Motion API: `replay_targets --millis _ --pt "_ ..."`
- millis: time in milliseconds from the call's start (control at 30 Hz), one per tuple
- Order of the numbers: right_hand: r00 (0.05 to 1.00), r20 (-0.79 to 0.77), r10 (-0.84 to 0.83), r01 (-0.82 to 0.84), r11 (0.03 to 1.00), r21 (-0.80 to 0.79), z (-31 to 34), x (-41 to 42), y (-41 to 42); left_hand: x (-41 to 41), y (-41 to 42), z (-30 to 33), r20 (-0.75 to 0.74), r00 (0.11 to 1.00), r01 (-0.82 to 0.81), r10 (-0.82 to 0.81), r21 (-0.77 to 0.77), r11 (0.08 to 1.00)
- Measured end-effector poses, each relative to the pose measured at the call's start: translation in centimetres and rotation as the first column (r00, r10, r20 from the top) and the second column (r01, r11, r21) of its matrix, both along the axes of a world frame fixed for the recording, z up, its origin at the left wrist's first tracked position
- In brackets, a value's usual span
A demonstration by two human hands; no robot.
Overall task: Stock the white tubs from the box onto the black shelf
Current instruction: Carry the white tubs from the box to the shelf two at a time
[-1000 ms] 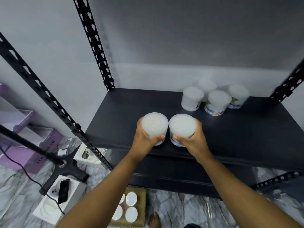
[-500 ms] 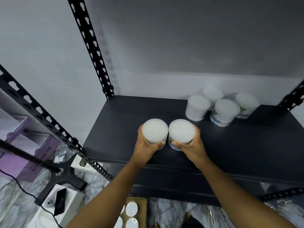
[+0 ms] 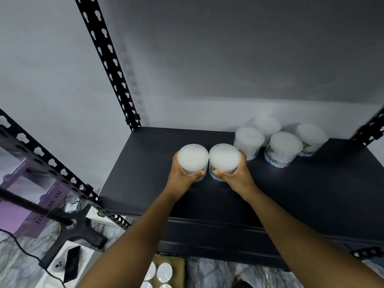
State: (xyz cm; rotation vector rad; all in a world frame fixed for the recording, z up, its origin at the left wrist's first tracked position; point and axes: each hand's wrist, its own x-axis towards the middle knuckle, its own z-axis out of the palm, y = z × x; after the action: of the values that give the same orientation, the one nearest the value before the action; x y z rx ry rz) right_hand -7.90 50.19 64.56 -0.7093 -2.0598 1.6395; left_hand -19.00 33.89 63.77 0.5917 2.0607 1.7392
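Left hand: wrapped round left tub, upright, mid-frame over black shelf.
Right hand: wrapped round right tub, upright, touching its twin.
Stocked group: four tubs, upper right of frame, at shelf back.
Key relation: group lies up-right of both hands; right hand nearer, its tub just beside the nearest stocked one.
Box: bottom centre, more tubs inside.
Judgement: slide both back-right, then release.

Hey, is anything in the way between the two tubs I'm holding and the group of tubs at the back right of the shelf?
Nothing visible. The left hand and right hand each grip a tub; bare black shelf lies around them, and the right-hand tub already sits close beside the nearest stocked tub.
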Motion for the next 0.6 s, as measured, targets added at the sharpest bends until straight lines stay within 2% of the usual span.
replay_targets --millis 600 --pt "1.000 -0.008 0.009 -0.008 0.994 0.112 -0.3 -5.0 2.5 -4.8 2.7 0.3 -0.016 1.000 -0.007 0.007 -0.015 1.000"
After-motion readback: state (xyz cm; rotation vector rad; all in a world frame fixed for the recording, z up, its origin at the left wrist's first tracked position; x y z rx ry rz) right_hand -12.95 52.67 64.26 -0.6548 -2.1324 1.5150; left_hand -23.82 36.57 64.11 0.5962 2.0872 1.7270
